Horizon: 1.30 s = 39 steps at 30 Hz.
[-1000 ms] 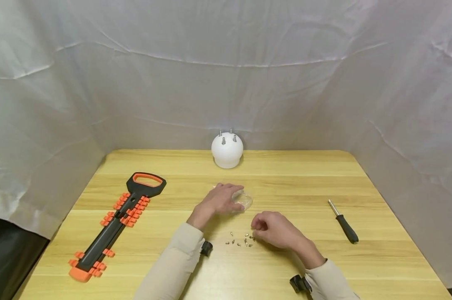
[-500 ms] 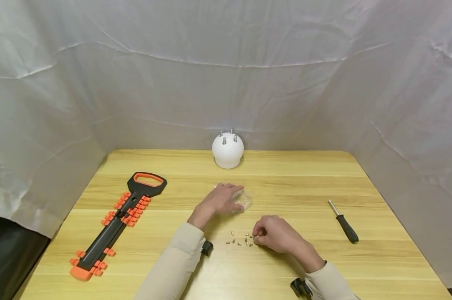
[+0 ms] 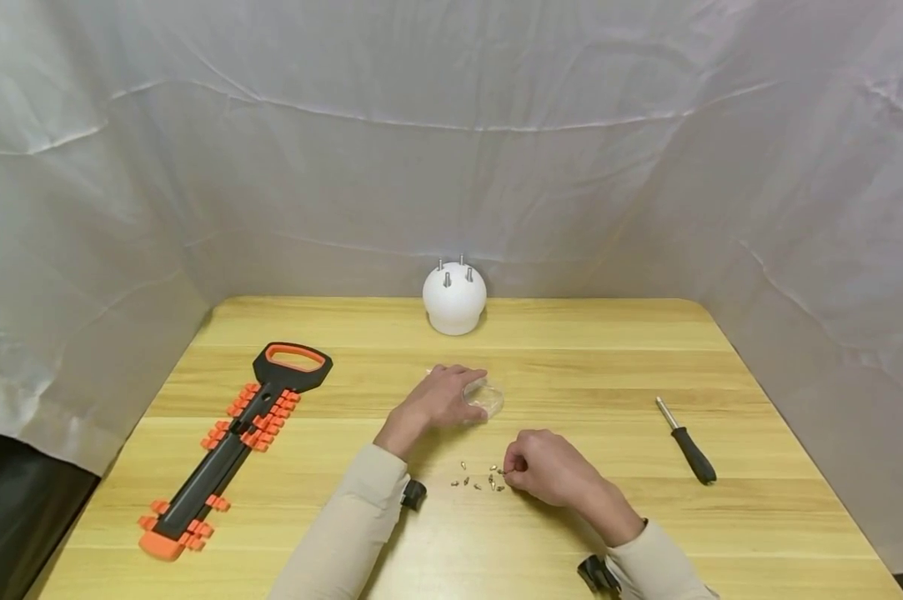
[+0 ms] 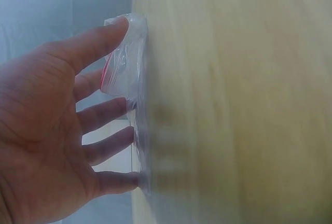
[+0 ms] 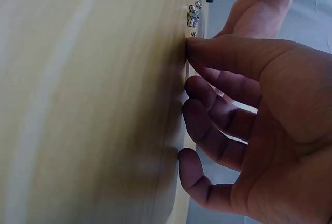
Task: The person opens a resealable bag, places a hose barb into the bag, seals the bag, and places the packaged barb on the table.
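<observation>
A clear plastic zip bag (image 4: pixel 127 60) with a red line at its mouth lies under my left hand (image 3: pixel 439 396). In the left wrist view the thumb rests on its upper part and the other fingers, spread and fairly straight, touch it along the table. Several small shiny metal pieces (image 3: pixel 477 487) are scattered on the table in front of me. At their right edge my right hand (image 3: pixel 552 471) brings thumb and index tip together on one piece, mostly hidden by the fingertips. The other right fingers (image 5: pixel 194 117) are curled, their tips at the table surface.
A white ball-shaped object (image 3: pixel 454 300) with several metal posts on top stands at the table's back edge. On the left lies a black tool with orange clips (image 3: pixel 218 458). A black-handled screwdriver (image 3: pixel 691 454) lies right. Grey fabric (image 3: pixel 451 167) surrounds the table (image 3: pixel 586 350).
The right thumb and index have come together at the rightmost metal piece, the hand shifting slightly down. The left hand and bag have stayed in place.
</observation>
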Each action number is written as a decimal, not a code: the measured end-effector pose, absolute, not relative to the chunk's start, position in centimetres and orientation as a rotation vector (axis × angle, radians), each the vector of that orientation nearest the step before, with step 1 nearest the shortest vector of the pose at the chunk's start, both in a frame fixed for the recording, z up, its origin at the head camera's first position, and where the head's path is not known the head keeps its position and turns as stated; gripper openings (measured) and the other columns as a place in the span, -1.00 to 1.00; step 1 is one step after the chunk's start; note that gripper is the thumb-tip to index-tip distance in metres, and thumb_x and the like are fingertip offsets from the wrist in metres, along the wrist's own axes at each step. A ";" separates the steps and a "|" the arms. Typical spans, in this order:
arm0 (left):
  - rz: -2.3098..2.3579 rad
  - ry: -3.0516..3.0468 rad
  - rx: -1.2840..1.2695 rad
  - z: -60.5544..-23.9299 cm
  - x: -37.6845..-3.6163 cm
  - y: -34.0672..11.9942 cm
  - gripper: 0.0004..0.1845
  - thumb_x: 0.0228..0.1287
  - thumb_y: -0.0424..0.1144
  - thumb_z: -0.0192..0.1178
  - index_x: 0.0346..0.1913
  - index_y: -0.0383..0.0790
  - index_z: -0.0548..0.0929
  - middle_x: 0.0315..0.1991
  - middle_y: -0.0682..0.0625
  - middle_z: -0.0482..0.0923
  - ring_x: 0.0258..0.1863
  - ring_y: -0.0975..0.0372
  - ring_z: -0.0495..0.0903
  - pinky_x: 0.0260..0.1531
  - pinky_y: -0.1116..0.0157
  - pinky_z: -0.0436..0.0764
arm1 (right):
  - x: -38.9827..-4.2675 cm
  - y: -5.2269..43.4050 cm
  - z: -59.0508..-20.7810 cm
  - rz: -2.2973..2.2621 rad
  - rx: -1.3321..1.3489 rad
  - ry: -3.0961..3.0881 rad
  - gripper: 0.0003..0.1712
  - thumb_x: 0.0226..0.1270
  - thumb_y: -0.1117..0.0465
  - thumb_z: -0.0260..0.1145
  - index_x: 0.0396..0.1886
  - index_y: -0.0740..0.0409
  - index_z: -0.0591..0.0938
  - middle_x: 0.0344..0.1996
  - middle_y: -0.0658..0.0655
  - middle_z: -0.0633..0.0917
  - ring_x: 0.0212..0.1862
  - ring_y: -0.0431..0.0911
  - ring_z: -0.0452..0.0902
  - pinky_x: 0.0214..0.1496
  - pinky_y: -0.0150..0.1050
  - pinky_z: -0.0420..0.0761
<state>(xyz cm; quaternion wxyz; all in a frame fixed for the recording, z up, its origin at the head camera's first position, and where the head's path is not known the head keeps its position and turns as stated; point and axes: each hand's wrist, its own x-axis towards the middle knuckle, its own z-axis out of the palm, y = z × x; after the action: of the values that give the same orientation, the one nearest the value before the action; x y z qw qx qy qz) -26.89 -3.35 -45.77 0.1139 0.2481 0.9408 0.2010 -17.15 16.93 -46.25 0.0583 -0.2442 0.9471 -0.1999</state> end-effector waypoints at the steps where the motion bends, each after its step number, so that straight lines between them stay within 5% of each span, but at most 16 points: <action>1: 0.588 2.758 0.724 -45.7 -26.9 -3.4 -0.23 0.17 0.13 0.30 0.44 0.09 0.31 0.41 -0.03 0.33 0.34 -0.01 0.31 0.32 0.04 0.37 | -17.1 16.8 -46.2 -0.592 -0.747 2.880 -0.85 0.09 0.21 0.39 -0.57 -0.13 0.64 -0.53 -0.22 0.50 -0.46 -0.35 0.35 -0.36 -0.42 0.43; 20: 0.565 2.763 0.712 -45.5 -27.1 -3.3 -0.23 0.17 0.12 0.30 0.44 0.10 0.30 0.41 -0.02 0.32 0.35 0.00 0.30 0.33 0.05 0.36 | -17.0 16.0 -46.2 -0.482 -0.858 2.976 -0.90 0.00 0.25 0.35 -0.60 -0.05 0.66 -0.53 -0.17 0.50 -0.50 -0.33 0.34 -0.43 -0.45 0.43; 31: 0.535 2.739 0.703 -45.1 -27.2 -3.2 -0.22 0.18 0.12 0.29 0.45 0.09 0.29 0.44 -0.04 0.28 0.42 -0.02 0.25 0.44 0.01 0.19 | -18.2 16.8 -44.5 -0.552 -0.733 2.934 -0.89 0.19 0.27 0.23 -0.47 -0.01 0.64 -0.46 -0.15 0.54 -0.41 -0.29 0.44 -0.33 -0.37 0.53; 39: 0.535 2.758 0.692 -45.4 -26.9 -3.0 -0.21 0.16 0.11 0.31 0.45 0.09 0.28 0.41 -0.04 0.33 0.36 -0.02 0.33 0.38 0.00 0.30 | -21.5 17.5 -44.4 -0.709 -0.573 2.953 -0.89 0.30 0.24 0.21 -0.39 0.03 0.64 -0.39 -0.06 0.57 -0.34 -0.23 0.47 -0.25 -0.33 0.55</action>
<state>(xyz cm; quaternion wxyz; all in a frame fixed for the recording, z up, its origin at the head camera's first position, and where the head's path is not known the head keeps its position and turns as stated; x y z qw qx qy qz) -26.87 -3.05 -45.36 0.1235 0.2374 0.9459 0.1835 -21.54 17.55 -44.38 0.0257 -0.1853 0.9552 -0.2294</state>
